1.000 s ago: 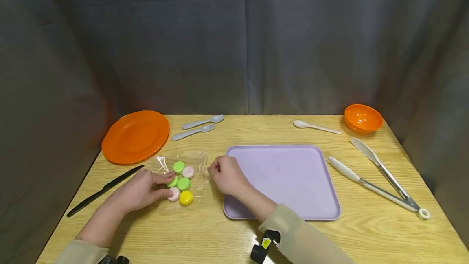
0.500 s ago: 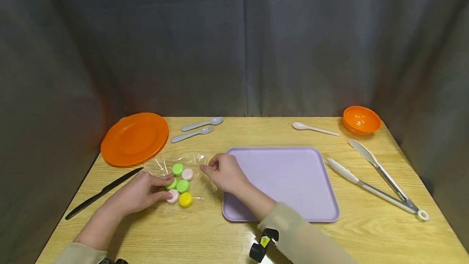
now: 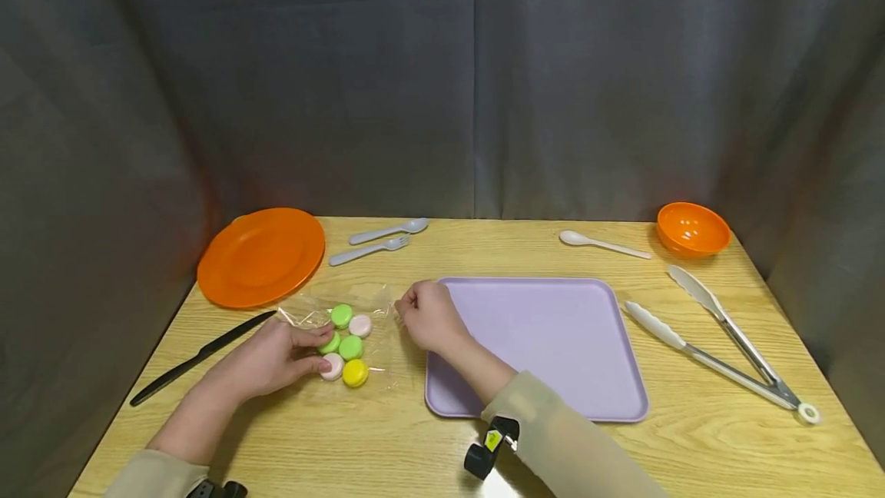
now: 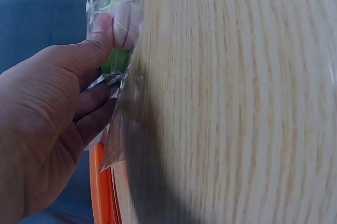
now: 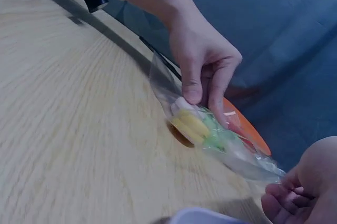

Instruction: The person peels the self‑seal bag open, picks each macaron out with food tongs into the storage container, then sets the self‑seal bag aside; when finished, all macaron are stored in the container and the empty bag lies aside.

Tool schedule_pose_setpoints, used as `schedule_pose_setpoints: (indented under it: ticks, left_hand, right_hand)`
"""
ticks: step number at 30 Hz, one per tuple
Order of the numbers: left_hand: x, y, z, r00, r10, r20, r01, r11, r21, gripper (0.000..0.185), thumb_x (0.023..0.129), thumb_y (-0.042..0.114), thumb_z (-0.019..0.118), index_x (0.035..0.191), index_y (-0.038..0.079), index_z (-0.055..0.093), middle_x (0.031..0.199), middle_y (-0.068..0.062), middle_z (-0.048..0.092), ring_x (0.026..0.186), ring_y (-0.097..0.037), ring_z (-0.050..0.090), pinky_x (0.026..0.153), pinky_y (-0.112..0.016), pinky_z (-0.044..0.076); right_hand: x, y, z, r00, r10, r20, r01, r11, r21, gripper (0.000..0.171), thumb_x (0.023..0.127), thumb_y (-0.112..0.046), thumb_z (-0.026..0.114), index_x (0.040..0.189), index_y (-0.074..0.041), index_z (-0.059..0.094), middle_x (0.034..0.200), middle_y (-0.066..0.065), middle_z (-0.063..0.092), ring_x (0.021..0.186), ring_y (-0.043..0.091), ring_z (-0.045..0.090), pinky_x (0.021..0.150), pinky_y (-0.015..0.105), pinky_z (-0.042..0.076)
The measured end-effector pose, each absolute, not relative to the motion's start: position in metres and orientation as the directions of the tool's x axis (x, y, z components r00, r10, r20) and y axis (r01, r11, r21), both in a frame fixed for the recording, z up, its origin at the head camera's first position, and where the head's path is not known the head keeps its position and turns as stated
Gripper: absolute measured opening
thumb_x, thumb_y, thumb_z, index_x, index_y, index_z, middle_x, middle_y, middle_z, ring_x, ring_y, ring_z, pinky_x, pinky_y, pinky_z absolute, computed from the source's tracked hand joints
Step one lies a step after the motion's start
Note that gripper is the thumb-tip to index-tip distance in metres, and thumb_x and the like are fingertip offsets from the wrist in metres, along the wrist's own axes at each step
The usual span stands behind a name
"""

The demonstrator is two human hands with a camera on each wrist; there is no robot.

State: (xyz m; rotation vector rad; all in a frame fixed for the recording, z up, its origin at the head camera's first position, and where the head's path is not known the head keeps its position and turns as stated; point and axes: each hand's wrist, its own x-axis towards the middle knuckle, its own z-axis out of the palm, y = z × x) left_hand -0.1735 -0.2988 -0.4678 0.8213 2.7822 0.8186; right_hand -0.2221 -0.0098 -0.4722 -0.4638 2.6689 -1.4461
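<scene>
Nearest on the wooden table, the left hand pinches the near-left side of a clear plastic bag, thumb and fingers clamped on a pink macaron through the film; a yellow macaron lies just beside it, with green macarons and another pink one further in; no print or label is readable on the bag; the right hand, fingers curled together, pinches the bag's right edge, at the left rim of the lilac tray; left of the hands lies a black knife, right of the tray metal tongs; further back an orange plate, a grey fork and grey spoon, a white spoon and an orange bowl.
</scene>
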Motion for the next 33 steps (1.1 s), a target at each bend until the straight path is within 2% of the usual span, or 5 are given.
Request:
schedule_pose_setpoints:
  ticks: [5, 8, 15, 23, 33]
  left_hand:
    - [-0.172, -0.3, -0.468, -0.853, 0.521, 0.02, 0.449, 0.714, 0.537, 0.054, 0.088, 0.025, 0.088, 0.132, 0.0, 0.071, 0.136, -0.011, 0.067, 0.13, -0.034, 0.06, 0.106, -0.053, 0.049]
    - [-0.172, -0.3, -0.468, -0.853, 0.522, 0.018, 0.447, 0.712, 0.542, 0.054, 0.088, 0.024, 0.088, 0.133, -0.001, 0.07, 0.137, -0.012, 0.066, 0.131, -0.034, 0.06, 0.106, -0.053, 0.049]
    - [-0.173, -0.298, -0.468, -0.861, 0.509, 0.009, 0.433, 0.722, 0.54, 0.056, 0.088, 0.026, 0.089, 0.134, 0.0, 0.069, 0.138, -0.012, 0.065, 0.133, -0.034, 0.058, 0.108, -0.052, 0.047]
    - [-0.174, -0.297, -0.469, -0.856, 0.516, 0.015, 0.444, 0.72, 0.533, 0.056, 0.089, 0.028, 0.088, 0.134, 0.001, 0.07, 0.138, -0.012, 0.065, 0.131, -0.034, 0.059, 0.106, -0.052, 0.049]
    - [-0.174, -0.303, -0.466, -0.853, 0.52, 0.041, 0.461, 0.715, 0.525, 0.055, 0.089, 0.03, 0.087, 0.134, 0.003, 0.071, 0.137, -0.009, 0.067, 0.132, -0.034, 0.06, 0.107, -0.054, 0.047]
  right_hand:
    - [-0.219, -0.004, -0.473, -0.97, -0.242, 0.013, -0.111, 0.396, -0.912, 0.03, 0.103, -0.002, 0.059, 0.076, 0.006, 0.069, 0.058, 0.011, 0.066, 0.047, 0.026, 0.066, 0.044, 0.024, 0.048]
    - [-0.218, -0.003, -0.475, -0.972, -0.234, -0.027, -0.056, 0.338, -0.94, 0.032, 0.104, -0.001, 0.054, 0.078, 0.011, 0.069, 0.06, 0.017, 0.067, 0.049, 0.032, 0.069, 0.043, 0.027, 0.053]
    - [-0.221, 0.0, -0.476, -0.974, -0.214, -0.07, 0.003, 0.3, -0.954, 0.03, 0.103, 0.001, 0.053, 0.08, 0.012, 0.069, 0.065, 0.021, 0.069, 0.048, 0.032, 0.069, 0.048, 0.035, 0.06]
    - [-0.222, 0.009, -0.475, -0.979, -0.199, -0.047, -0.034, 0.386, -0.922, 0.027, 0.1, 0.0, 0.061, 0.077, 0.007, 0.074, 0.057, 0.012, 0.068, 0.046, 0.025, 0.068, 0.045, 0.028, 0.056]
    - [-0.216, 0.022, -0.47, -0.967, -0.253, 0.001, -0.105, 0.396, -0.912, 0.014, 0.097, 0.001, 0.071, 0.083, 0.004, 0.072, 0.068, 0.015, 0.071, 0.049, 0.023, 0.069, 0.047, 0.028, 0.056]
